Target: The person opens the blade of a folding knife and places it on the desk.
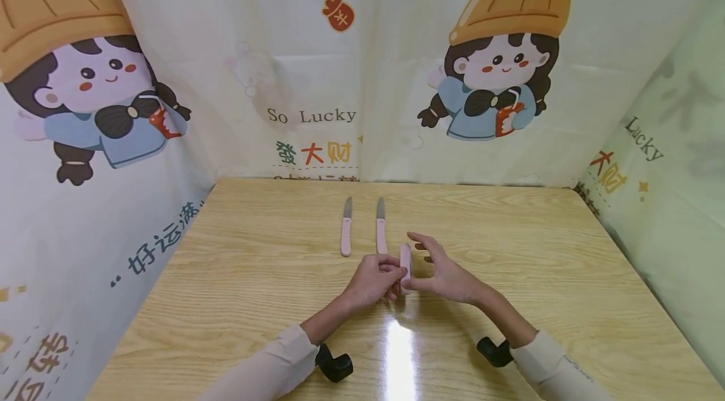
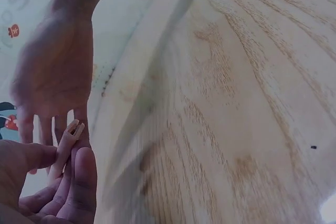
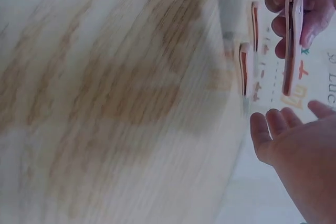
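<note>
A pink-handled folding knife stands roughly upright, pinched between the thumb and fingers of my left hand. Its blade looks folded into the handle; the slot along the handle shows in the right wrist view on this knife. To its right is my right hand, fingers spread apart and holding nothing. In the head view its thumb overlaps the knife's lower end; whether they touch I cannot tell. Two more pink folding knives lie behind the hands with blades out, a left one and a right one.
The wooden table reaches back to a printed cloth that hangs behind and at both sides. Black wrist cameras sit under both forearms, a left one and a right one. A bright glare lies on the near tabletop.
</note>
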`<state>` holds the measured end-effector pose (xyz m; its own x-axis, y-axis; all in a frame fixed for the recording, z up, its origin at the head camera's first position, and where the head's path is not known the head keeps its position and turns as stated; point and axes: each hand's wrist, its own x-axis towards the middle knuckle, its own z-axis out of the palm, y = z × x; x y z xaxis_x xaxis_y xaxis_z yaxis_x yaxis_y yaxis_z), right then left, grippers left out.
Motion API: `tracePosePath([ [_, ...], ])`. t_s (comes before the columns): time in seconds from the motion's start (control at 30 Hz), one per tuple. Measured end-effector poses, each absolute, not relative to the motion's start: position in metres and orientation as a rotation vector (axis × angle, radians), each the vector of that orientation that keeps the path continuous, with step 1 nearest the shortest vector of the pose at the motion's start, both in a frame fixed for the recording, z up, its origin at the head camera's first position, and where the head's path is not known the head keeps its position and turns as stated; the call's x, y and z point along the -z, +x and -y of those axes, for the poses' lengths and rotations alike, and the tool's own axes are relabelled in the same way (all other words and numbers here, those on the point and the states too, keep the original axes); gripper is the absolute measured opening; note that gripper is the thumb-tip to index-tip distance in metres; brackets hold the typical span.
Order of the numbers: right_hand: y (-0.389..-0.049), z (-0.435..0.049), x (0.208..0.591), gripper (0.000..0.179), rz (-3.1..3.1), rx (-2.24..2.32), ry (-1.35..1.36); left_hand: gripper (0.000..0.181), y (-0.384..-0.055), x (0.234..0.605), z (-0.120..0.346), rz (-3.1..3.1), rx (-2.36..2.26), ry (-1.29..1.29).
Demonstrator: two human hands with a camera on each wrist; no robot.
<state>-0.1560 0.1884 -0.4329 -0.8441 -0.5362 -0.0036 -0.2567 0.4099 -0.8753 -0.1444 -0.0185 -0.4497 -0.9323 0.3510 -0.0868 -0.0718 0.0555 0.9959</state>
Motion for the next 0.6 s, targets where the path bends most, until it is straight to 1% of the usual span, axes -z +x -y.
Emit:
tracePosePath([
  [0.13, -0.159, -0.189, 0.437, 0.066, -2.273, 1.653, -0.472, 0.028, -0.144, 0.449, 0.019, -2.027, -1.953, 0.276],
  [0.2, -0.159, -0.189, 0.440, 0.057, -2.180, 1.777, -0.371, 0.028, -0.143, 0.449, 0.018, -2.029, -1.954, 0.276],
  [0.37, -0.156, -0.186, 0.447, 0.047, -2.010, 1.952, -0.192, 0.029, -0.142, 0.448, 0.018, -2.024, -1.959, 0.278],
  [0.6, -0.154, -0.182, 0.455, 0.037, -1.930, 2.007, -0.106, 0.027, -0.142, 0.450, 0.018, -2.036, -1.947, 0.313],
])
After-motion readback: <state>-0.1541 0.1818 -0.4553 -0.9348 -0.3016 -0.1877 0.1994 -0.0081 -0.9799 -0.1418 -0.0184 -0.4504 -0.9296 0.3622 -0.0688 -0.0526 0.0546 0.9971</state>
